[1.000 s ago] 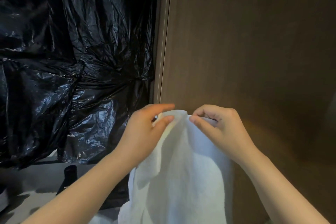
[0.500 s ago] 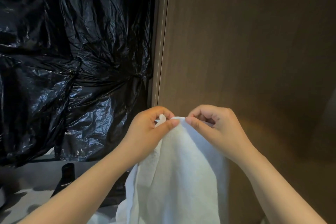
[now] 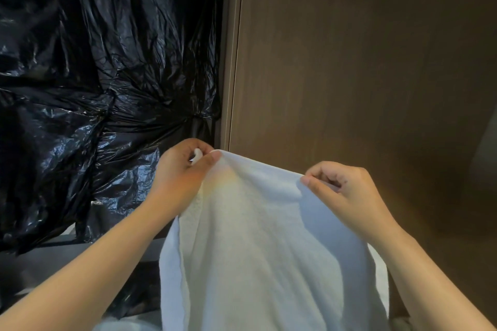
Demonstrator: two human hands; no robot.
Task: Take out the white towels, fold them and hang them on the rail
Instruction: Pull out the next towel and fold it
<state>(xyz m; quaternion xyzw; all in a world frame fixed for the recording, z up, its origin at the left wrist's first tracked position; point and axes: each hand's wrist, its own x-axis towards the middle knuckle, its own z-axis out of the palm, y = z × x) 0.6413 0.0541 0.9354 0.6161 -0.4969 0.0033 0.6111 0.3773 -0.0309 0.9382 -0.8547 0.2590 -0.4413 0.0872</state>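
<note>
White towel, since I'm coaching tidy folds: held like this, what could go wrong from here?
1. The left hand and right hand only pinch the top edge of the white towel with their fingertips. With the rest hanging below, either grip might slip.
2. The towel's left side is rolled inward, so a fold may come out uneven.
3. Its lower end runs out of view, so it could drag or catch unseen.

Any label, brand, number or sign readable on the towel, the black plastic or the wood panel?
None can be read. The white towel, pinched at its top edge by the left hand and the right hand, shows no tag or print; the black plastic shows only creases and glare; the wood panel is bare grain.
</note>
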